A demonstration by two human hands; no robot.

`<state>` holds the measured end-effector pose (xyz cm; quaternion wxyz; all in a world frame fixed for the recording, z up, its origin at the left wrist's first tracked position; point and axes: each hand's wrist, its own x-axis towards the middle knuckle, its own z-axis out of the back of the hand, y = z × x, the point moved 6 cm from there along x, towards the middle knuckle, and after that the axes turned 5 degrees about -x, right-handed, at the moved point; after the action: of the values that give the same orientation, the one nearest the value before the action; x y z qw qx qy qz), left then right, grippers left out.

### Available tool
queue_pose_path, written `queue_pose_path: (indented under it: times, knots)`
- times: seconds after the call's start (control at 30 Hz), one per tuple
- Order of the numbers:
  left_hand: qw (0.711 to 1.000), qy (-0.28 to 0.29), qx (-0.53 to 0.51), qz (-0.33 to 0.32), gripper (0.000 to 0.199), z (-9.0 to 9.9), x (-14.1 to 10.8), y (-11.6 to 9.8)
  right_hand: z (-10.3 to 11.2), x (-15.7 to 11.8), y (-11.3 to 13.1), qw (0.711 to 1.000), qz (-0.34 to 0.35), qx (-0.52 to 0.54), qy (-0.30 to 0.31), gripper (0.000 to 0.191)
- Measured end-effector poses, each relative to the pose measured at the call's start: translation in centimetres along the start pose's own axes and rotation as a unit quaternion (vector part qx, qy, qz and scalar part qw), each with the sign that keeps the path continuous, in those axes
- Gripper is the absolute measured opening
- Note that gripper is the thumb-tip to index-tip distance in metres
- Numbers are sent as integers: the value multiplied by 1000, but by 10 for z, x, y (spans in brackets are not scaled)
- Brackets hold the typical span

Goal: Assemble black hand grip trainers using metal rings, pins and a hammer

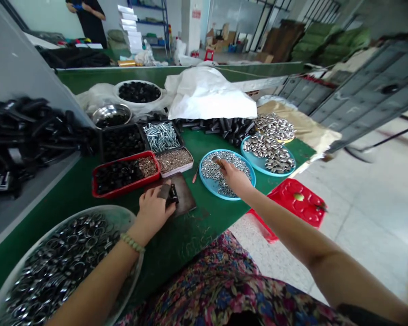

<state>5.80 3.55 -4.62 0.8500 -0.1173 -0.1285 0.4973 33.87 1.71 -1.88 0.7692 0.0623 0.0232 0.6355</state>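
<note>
My left hand is closed around a small black part at the edge of a dark metal plate on the bench. A dark wrap covers one of its fingers. My right hand reaches into a round blue tray of small silvery nuts. Its fingers are bunched together, with brownish covers on the tips, and touch or hover just over the nuts. Whatever is between those fingertips is hidden.
Beyond the plate are a red tray of black parts, a white box of small pins and a black bin of screws. A wide bowl of metal rings stands at left. A red stool is at right.
</note>
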Motion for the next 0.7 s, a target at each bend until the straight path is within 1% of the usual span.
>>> queue_pose_path:
  times: [0.07,0.1,0.13,0.2,0.23,0.27,0.37,0.4,0.43,0.5,0.53,0.57,0.6,0.63,0.7]
  knots:
    - [1000,-13,-17,4,60,-1,0,-1,2,-9,13,995,47,91,-15,40]
    - [1000,-17,-25,8,59,-3,-1,-1,3,-14,25,988,82,128,-7,40]
    - [999,-20,-32,13,57,-5,-2,-1,4,-20,39,981,121,153,14,40]
    - [998,-29,-44,26,53,-9,-5,1,7,-32,69,965,193,166,69,41]
    - [998,-35,-49,30,53,-10,-6,2,10,-36,82,958,221,163,87,41]
    - [997,-41,-53,33,53,-11,-8,2,14,-38,95,952,244,160,89,43]
    - [996,-57,-66,36,54,-9,-10,3,26,-38,122,948,275,156,50,45]
    - [995,-57,-69,38,53,-7,-11,3,25,-36,128,950,273,145,52,45]
    - [995,-56,-71,40,53,-6,-11,3,21,-33,130,952,269,128,68,44]
    - [995,-50,-72,42,52,-5,-11,3,10,-28,128,955,259,99,108,41]
    - [996,-45,-71,41,52,-4,-11,3,7,-24,122,956,255,95,114,41]
    - [996,-40,-70,38,52,-4,-11,2,6,-21,112,959,246,97,101,41]
    - [997,-32,-69,34,53,-4,-11,2,6,-16,99,966,228,95,75,42]
    - [997,-23,-70,28,53,-5,-10,1,7,-12,81,976,196,81,45,42]
    - [996,-12,-88,24,51,-5,-7,0,4,-4,38,995,101,10,5,45]
